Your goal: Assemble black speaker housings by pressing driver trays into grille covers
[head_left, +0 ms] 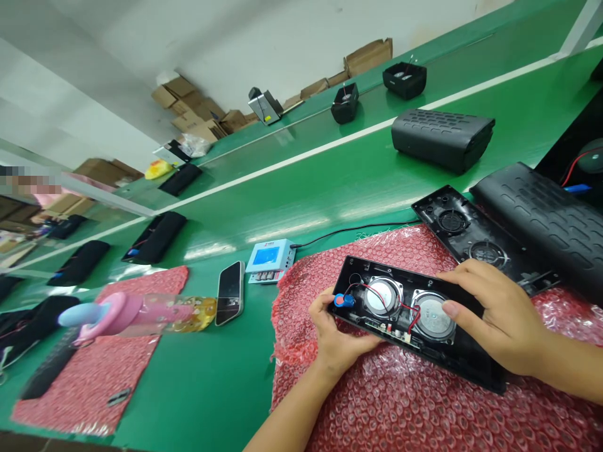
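Both hands hold a black speaker housing (464,358), tilted, its inside facing up. My left hand (334,333) grips its left end, fingers behind and thumb along the near edge. My right hand (499,314) clasps the right part, thumb by a round metal speaker driver (433,316). A second driver (380,296) sits to the left. Red and black wires run between them, and a blue cylindrical part (344,301) is at the left end. Red bubble wrap (377,402) lies underneath. Just behind my right hand rests a black panel (464,229) with two round grilles.
Black speaker shells (443,138) stand on the green conveyor (282,194) and at right. Left of the bubble wrap are a light-blue meter (268,257) with a cable, a phone (230,292) and a pink-topped bottle (151,312) lying down. A co-worker is partly visible far left.
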`<state>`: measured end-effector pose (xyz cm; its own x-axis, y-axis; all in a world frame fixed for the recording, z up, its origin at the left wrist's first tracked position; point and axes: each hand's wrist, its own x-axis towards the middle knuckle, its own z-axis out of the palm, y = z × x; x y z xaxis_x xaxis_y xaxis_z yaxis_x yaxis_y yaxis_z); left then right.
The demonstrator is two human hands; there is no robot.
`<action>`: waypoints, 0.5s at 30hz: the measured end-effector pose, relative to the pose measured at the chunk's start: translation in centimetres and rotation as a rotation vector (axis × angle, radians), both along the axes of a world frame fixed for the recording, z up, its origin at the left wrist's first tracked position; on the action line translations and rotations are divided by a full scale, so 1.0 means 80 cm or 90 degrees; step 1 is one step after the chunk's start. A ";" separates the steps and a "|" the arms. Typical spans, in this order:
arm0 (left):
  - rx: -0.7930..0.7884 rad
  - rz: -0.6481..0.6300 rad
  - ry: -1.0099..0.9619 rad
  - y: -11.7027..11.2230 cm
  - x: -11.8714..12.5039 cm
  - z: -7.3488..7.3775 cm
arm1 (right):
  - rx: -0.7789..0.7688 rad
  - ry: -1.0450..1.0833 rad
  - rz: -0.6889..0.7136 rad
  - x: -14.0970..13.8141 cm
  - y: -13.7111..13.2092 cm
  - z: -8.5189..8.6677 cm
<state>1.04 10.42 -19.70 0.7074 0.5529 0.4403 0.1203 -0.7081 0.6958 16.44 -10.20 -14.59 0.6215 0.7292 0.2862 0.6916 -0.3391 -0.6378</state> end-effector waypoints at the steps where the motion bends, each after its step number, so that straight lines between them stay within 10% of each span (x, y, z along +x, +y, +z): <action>1: 0.004 0.000 0.000 0.000 0.000 0.000 | 0.004 0.000 0.001 0.000 0.000 0.000; 15: -0.003 -0.011 0.003 0.002 -0.001 -0.003 | 0.021 0.017 0.000 -0.002 -0.001 0.000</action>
